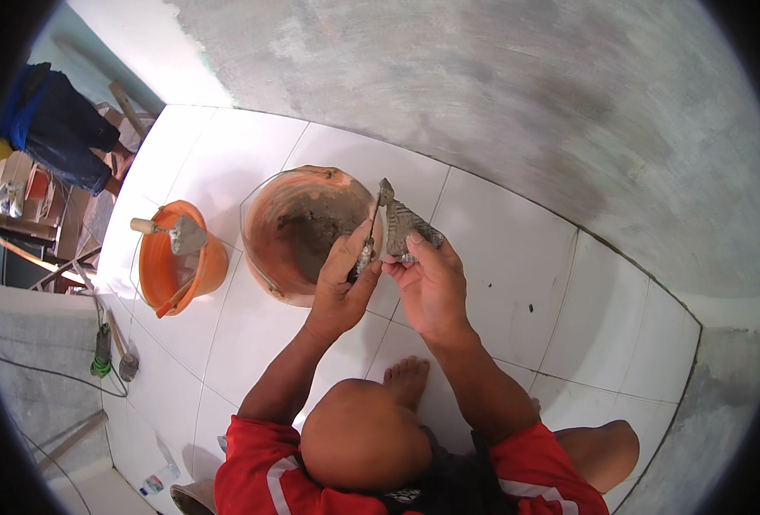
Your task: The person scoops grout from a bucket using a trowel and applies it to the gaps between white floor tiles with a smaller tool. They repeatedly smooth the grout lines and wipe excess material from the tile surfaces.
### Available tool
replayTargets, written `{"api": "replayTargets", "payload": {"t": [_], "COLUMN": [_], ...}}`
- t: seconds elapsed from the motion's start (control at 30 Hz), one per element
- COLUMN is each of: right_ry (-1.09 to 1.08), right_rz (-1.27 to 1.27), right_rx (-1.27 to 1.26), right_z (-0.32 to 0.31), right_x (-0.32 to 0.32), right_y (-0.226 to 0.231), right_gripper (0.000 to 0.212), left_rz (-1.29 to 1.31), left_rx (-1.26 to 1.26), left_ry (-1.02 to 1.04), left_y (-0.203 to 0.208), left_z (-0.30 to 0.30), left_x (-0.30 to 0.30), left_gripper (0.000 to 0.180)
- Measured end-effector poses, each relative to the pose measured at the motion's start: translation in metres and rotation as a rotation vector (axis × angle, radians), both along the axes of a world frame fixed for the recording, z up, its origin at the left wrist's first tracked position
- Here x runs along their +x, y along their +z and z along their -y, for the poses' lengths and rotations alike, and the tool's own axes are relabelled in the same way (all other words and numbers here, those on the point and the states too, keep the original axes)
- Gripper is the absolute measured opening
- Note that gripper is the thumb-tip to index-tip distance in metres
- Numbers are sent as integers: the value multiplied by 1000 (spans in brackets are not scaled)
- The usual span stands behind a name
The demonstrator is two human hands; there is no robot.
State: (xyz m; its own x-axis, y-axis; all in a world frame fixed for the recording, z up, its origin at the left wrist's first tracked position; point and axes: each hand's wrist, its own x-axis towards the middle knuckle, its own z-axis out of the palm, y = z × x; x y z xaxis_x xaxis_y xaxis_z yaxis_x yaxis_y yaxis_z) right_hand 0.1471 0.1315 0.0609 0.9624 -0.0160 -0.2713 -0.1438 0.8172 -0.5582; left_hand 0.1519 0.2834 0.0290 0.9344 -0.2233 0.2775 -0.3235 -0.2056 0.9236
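Both my hands are raised by the right rim of a large, cement-smeared orange bucket with grey mortar inside. My left hand is closed around a thin, cement-caked tool, seen nearly edge-on, with a grey lump at its tip; its exact kind is unclear. Between thumb and fingers, my right hand pinches a flat grey piece with a ridged pattern, coated in cement. The tool and the piece come together at the top, and I cannot tell whether they are joined.
Left of the large bucket stands a smaller orange bucket, a wooden-handled trowel across it. A plastered wall rises beyond the white tiles. A hammer-like tool, cable and bottle lie left. Another person's legs show far left.
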Motion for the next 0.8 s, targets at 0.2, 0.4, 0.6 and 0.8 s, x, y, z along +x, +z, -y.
{"api": "replayTargets", "payload": {"t": [0.2,0.4,0.6,0.8], "right_ry": [-76,-183,-414,-648], "right_rz": [15,-2,-137,-359], "right_rx": [54,32,-23,-417], "right_z": [25,63,139,291], "right_x": [-13,-27,-42,-42], "right_y": [13,3,-42,-139], "right_gripper": [17,18,23,16], "left_rz": [195,209,-275,-842], "left_rx": [105,186,117,-132], "left_ry": [-72,-153,-213,-131], "left_y": [-2,-29,-93,-137], "left_z": [24,53,61,57], "left_x": [3,1,-25,-27], "left_gripper": [59,57,51,38]}}
